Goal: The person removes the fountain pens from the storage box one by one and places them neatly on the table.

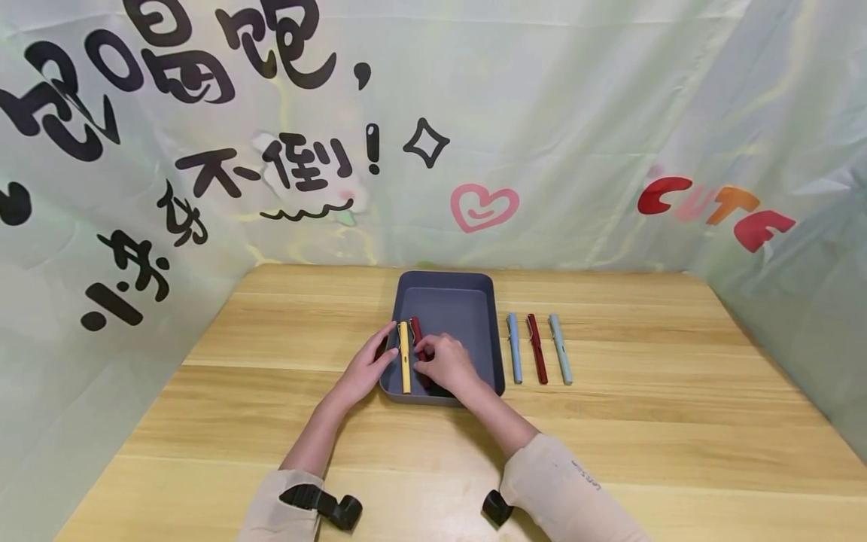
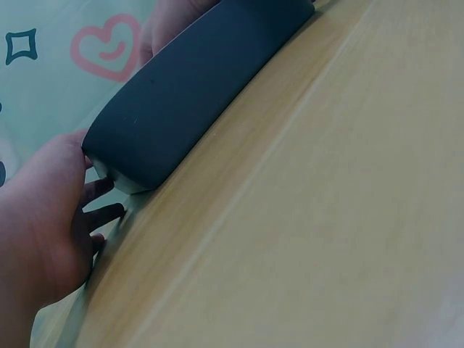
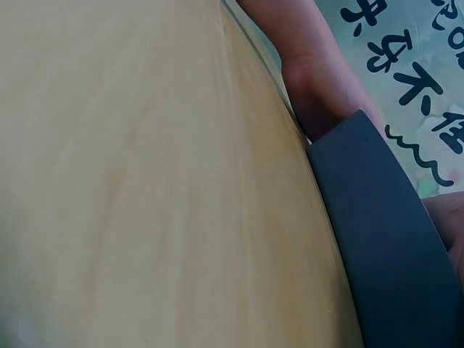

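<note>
A dark grey-blue rectangular tray (image 1: 467, 312) stands on the wooden table. My left hand (image 1: 362, 373) holds its left side, thumb over the rim and the other fingers along the outside of the wall. Inside, at the left, a yellow pen (image 1: 405, 360) lies lengthwise. Just right of it is a dark red pen (image 1: 415, 328), pinched by my right hand (image 1: 448, 366), which hides part of its barrel. In the left wrist view the tray's front wall (image 2: 174, 101) hides the pens, with my left hand (image 2: 43, 217) at its corner.
To the right of the tray, three pens lie side by side on the table (image 1: 643, 421): a blue pen (image 1: 515, 350), a dark red pen (image 1: 537, 350) and a light blue pen (image 1: 561, 350). A printed cloth backdrop (image 1: 555, 135) encloses the table's back and sides.
</note>
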`<state>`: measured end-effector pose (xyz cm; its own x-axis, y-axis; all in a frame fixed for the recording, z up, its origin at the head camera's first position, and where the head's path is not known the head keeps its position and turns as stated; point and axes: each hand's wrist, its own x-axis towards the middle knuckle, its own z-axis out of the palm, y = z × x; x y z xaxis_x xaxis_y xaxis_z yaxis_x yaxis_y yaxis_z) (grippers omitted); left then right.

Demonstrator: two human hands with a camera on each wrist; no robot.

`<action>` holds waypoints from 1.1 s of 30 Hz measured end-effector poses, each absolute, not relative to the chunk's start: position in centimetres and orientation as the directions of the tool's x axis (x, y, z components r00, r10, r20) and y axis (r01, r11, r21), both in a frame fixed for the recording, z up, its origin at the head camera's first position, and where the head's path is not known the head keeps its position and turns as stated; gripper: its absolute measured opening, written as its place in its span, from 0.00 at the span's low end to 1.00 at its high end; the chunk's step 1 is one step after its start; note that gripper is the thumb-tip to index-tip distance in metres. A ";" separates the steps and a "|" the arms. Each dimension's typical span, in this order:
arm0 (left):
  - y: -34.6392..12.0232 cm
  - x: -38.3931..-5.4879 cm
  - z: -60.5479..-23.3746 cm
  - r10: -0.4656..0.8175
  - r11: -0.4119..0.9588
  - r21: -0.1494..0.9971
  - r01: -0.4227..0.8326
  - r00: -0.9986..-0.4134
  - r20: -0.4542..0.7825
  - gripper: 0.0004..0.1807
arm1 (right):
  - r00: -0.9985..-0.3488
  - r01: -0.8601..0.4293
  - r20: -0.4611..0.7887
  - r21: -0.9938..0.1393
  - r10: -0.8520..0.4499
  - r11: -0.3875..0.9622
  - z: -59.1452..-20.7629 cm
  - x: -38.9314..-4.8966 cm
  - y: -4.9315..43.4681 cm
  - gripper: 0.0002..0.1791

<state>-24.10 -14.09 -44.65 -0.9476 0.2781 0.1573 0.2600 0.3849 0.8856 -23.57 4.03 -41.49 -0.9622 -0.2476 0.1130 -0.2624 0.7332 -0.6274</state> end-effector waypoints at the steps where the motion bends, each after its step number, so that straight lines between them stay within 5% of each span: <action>1: -14.1 -23.9 -44.3 0.282 0.376 0.890 0.259 -0.947 0.156 0.28 | -0.962 -0.266 0.117 -0.620 -0.249 0.738 -41.5 -23.6 4.0 0.10; 10: -13.6 -22.1 -41.3 0.303 0.386 0.889 0.246 -0.944 0.129 0.28 | -0.965 -0.258 0.123 -0.589 -0.231 0.766 -41.5 -23.8 3.9 0.10; 18: -14.1 -24.1 -44.7 0.277 0.381 0.888 0.256 -0.948 0.154 0.28 | -0.964 -0.255 0.106 -0.625 -0.243 0.738 -41.1 -23.7 4.1 0.10; 33: -14.1 -24.1 -45.0 0.261 0.389 0.891 0.234 -0.955 0.137 0.28 | -0.949 -0.309 0.145 -0.604 -0.280 0.734 -41.5 -23.5 4.3 0.09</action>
